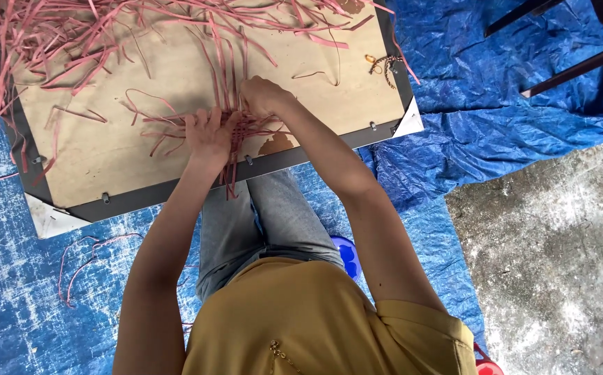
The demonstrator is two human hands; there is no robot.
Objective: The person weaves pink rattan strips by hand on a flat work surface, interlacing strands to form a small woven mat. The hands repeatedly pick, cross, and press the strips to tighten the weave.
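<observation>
crinkled blue tarp point(496, 104) over rough grey concrete floor point(558, 264) — dark chair legs point(565, 48) at top right — flat daylight

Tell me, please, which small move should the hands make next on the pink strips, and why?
Probably the right hand should draw one loose strip across the woven patch and press it snug. The left hand lies flat on the crossed pink strips, pinning them to the brown board, while the right hand's fingers close at the patch's upper edge, where long strips run on unwoven.

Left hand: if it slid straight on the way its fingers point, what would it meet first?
Likely the long pink strips running up the brown board from under the left hand; depth is unclear.
</observation>
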